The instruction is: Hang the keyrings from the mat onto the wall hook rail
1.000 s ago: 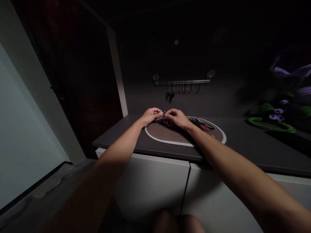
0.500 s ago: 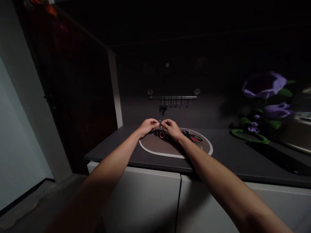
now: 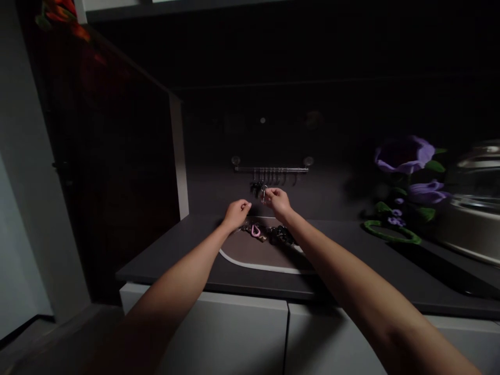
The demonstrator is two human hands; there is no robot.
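Observation:
My right hand (image 3: 278, 202) is raised in front of the hook rail, its fingers pinched on a metal key ring (image 3: 264, 189) with a key hanging from it. Lower and to the left, my left hand (image 3: 236, 213) hovers over the mat with its fingers curled together; I see nothing in them. Beneath the hands, a pink carabiner-like loop (image 3: 255, 230) and a dark bunch of keys or trinkets (image 3: 282, 235) lie on the brown oval mat (image 3: 250, 255). Just behind my right hand, a dark bunch of keys (image 3: 256, 187) hangs from the rail.
A clear rail (image 3: 273, 169) with several hooks is fixed to the back wall. On the right of the dark counter (image 3: 156, 255), purple flowers (image 3: 406, 156) with a green ring base stand beside a pale appliance (image 3: 474, 219). Cabinet doors (image 3: 242, 328) are below.
My hands, together over the mat before, have come apart. The right one has lifted toward the rail with the key ring; the left stays low. The view has tilted up slightly.

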